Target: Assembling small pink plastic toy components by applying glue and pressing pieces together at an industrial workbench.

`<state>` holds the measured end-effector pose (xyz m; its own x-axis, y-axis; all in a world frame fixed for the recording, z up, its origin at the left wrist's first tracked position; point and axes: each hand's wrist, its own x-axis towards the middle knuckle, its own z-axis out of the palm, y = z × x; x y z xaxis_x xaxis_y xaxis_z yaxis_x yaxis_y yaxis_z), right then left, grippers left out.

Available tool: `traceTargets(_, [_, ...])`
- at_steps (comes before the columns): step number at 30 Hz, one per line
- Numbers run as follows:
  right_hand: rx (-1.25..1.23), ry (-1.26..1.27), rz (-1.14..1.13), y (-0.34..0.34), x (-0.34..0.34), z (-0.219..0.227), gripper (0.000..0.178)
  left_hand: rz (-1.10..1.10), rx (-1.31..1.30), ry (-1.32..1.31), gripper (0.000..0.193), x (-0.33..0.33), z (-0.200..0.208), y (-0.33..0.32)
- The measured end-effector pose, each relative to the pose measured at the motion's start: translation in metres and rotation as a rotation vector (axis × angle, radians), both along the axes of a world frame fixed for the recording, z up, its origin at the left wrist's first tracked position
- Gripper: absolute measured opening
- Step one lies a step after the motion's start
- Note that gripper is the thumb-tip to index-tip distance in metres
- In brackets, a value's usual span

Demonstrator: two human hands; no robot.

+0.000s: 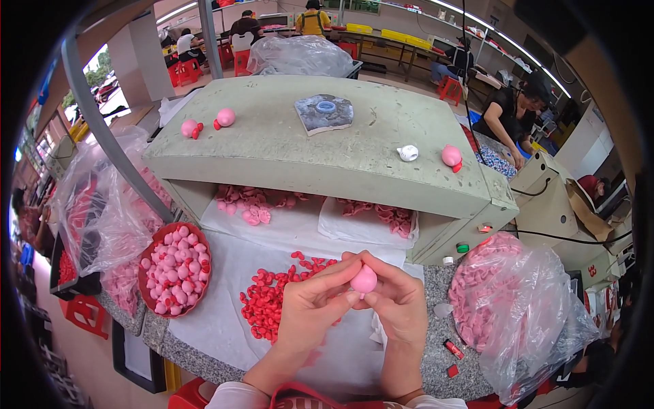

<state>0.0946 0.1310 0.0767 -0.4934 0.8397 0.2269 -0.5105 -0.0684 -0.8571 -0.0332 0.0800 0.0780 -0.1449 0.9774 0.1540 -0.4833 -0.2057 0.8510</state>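
Between the fingertips of both hands sits a small round pink piece (364, 280) with a pointed top, smooth like rubber or plastic. My left hand (313, 300) is closed on it from one side, with thumb and fingers pinching. From the other side my right hand (398, 303) pinches it too, thumb near its lower edge. A spread of small red curved pieces (266, 300) lies on the white sheet (218, 334) beside and beyond my left hand. Further left, a red bowl (144, 286) holds many pink balls, some with red parts attached.
A grey-green metal machine (266, 153) with an open slot holding pink pieces stands ahead. Several pink samples and a white piece (408, 153) rest on top. At right, pink pieces (477, 286) lie under clear plastic (524, 327). A co-worker (511, 116) bends over work at far right.
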Motion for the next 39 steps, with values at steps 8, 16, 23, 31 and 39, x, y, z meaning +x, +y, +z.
traceTargets(8, [0.010,0.015,0.046,0.000,0.004,0.002,0.049,0.008,0.090,0.009,0.040,0.003,-0.002,0.002])
traceTargets(16, [0.142,-0.114,-0.073,0.000,0.004,0.002,0.045,0.030,0.117,0.028,0.041,0.005,-0.003,0.006])
traceTargets(23, [0.304,-0.155,-0.155,0.000,0.008,0.007,0.041,-0.008,0.050,-0.121,0.038,0.003,0.008,0.006])
traceTargets(31, [0.336,-0.075,-0.230,-0.001,0.002,0.007,0.029,-0.089,0.186,-0.080,0.038,-0.002,-0.015,0.017])
traceTargets(39, [0.337,-0.005,-0.235,0.000,-0.004,-0.001,0.018,-0.160,0.253,-0.172,0.032,-0.003,-0.017,0.020])
